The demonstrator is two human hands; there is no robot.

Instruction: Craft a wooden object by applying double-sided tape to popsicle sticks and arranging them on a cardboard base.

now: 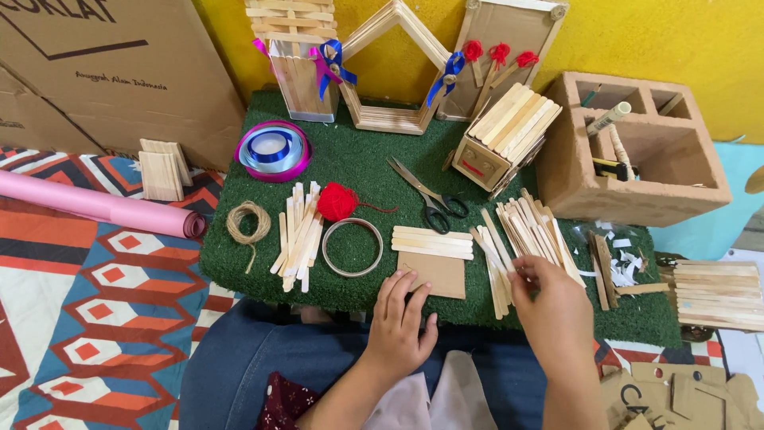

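Both hands are bare, left hand and right hand, no rings or watch showing. Blue denim over the lap, plus a bit of dark maroon dotted fabric and some pale cloth.

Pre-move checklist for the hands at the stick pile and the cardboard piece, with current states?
1. Left hand steadies the cardboard piece: ok, fingers rest on its near edge.
2. Right hand is at the stick pile: ok, fingertips are among the sticks.
3. Right grip has one single stick: cannot tell, the hand hides it.
4. Row of sticks lies flat above the cardboard: ok, side by side.
5. Scissors are away from both hands: ok, they lie further back on the green mat.
6. Red yarn ball and metal ring are off the cardboard: ok.
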